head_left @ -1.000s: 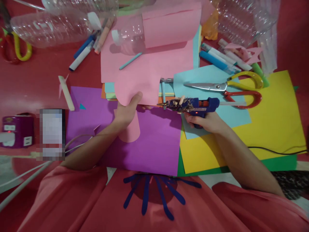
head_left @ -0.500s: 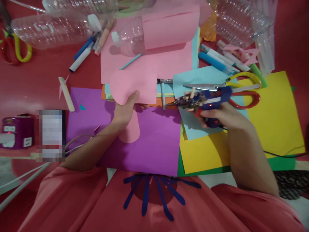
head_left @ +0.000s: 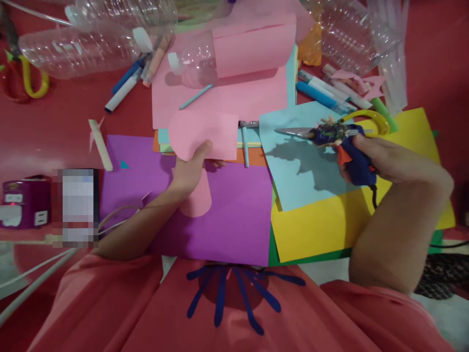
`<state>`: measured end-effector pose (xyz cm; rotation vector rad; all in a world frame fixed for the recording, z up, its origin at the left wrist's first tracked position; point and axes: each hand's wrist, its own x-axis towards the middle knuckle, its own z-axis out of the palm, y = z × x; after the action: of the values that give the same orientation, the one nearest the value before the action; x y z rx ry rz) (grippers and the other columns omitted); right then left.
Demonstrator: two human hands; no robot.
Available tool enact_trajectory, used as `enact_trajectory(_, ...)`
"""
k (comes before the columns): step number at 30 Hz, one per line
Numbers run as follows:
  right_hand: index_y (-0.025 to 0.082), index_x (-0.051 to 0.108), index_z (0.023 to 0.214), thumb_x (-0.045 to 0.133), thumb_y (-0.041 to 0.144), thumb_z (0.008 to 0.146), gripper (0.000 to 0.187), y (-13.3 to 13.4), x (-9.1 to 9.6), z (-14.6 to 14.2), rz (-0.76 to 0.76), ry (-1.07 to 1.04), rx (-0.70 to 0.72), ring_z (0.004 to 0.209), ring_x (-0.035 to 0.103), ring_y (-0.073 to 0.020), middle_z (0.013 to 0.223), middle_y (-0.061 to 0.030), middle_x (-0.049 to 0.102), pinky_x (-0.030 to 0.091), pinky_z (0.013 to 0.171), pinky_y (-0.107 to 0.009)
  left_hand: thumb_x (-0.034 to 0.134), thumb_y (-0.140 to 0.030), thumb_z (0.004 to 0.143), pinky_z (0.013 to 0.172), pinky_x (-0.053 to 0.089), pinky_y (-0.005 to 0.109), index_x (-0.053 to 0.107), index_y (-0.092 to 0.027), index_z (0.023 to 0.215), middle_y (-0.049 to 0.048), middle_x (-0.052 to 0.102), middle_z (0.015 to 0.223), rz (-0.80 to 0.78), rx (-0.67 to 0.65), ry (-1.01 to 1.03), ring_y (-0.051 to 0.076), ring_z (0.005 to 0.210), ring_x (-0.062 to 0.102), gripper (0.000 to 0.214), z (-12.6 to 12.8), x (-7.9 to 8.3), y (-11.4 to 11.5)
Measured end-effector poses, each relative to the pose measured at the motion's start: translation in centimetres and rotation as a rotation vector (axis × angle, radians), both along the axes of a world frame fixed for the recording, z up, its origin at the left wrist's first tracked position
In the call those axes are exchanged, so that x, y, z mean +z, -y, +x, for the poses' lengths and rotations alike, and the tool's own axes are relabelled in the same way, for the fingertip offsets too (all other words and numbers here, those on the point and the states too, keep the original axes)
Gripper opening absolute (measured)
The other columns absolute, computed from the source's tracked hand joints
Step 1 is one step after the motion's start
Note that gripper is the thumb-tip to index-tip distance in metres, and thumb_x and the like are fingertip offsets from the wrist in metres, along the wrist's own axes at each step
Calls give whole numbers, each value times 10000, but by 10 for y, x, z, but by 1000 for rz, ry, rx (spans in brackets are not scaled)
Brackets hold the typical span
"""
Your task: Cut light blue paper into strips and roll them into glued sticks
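My left hand (head_left: 190,171) is closed on a pink paper piece (head_left: 208,132) with one rounded end, thumb on top and fingers underneath. Below that hand, a second rounded pink piece (head_left: 200,200) lies on the purple sheet (head_left: 234,215). My right hand (head_left: 370,156) grips a dark blue glue gun (head_left: 361,164), its nozzle end crusted and aimed left. Beneath the gun are a light blue sheet (head_left: 304,181) and scissors (head_left: 293,132), whose handles it partly covers. A thin blue paper strip (head_left: 245,146) stands out between the hands.
A clear bottle wrapped in pink paper (head_left: 252,49) lies at the back. Other clear bottles (head_left: 84,51), several markers (head_left: 322,95) and another pair of scissors (head_left: 27,78) surround the papers. At left are a phone (head_left: 78,205) and a purple box (head_left: 25,203); a yellow sheet (head_left: 311,230) is at right.
My right hand has carried the glue gun to the right, away from the blue strip, and turned it so its body covers the scissors' handles. My left hand keeps its hold on the pink paper.
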<state>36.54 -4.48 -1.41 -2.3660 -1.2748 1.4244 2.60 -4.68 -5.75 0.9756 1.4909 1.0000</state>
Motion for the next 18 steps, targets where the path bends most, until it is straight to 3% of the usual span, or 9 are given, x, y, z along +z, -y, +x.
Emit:
enact_trajectory(3, 234, 710, 913, 544, 493, 903, 308, 1, 2, -2, -7, 195, 120, 1024, 676, -239, 1076, -61, 750, 499, 953, -341, 606, -335, 835, 570, 580, 289, 639, -182, 643, 10, 644, 498, 9, 16, 11, 187, 553, 685, 248, 0, 1, 0)
enact_trajectory(5, 241, 699, 1032, 514, 481, 919, 323, 2, 1, -2, 3, 217, 161, 1157, 625, -248, 1226, -52, 706, 446, 1044, -344, 617, -341, 834, 577, 582, 290, 637, -186, 640, 7, 639, 491, 16, 14, 22, 188, 559, 687, 249, 0, 0, 0)
enact_trajectory(7, 214, 697, 976, 474, 440, 946, 319, 3, 2, 0, 30, 223, 189, 1050, 657, -238, 1099, -71, 738, 464, 996, -344, 621, -362, 833, 586, 582, 296, 634, -185, 626, 12, 641, 495, 23, 7, 39, 193, 575, 694, 273, 0, -2, 0)
enact_trajectory(11, 186, 637, 686, 490, 375, 948, 355, 9, 14, -2, 74, 380, 133, 667, 631, -200, 702, -73, 690, 482, 681, -326, 615, -402, 827, 584, 573, 307, 619, -172, 583, 35, 647, 506, 34, -20, 63, 201, 581, 700, 335, 0, -3, -1)
enact_trajectory(14, 194, 636, 645, 539, 348, 927, 336, 19, 30, -23, 270, 619, 97, 653, 625, -210, 626, -69, 650, 411, 631, -319, 616, -433, 820, 589, 573, 298, 614, -170, 578, 37, 650, 505, 42, -28, 57, 198, 585, 704, 357, -1, -3, -1)
enact_trajectory(16, 200, 653, 723, 510, 362, 942, 308, 24, 35, -51, 466, 645, 198, 653, 627, -222, 645, -80, 660, 365, 593, -311, 609, -439, 820, 574, 569, 290, 616, -175, 582, 36, 654, 510, 46, -28, 49, 196, 587, 705, 356, -1, -5, -2)
enact_trajectory(18, 194, 680, 829, 551, 320, 921, 203, 27, 30, -87, 504, 522, 400, 687, 655, -221, 741, -87, 717, 362, 600, -293, 604, -428, 823, 563, 566, 287, 620, -181, 588, 32, 656, 511, 35, -18, 28, 197, 592, 706, 341, -2, -7, -2)
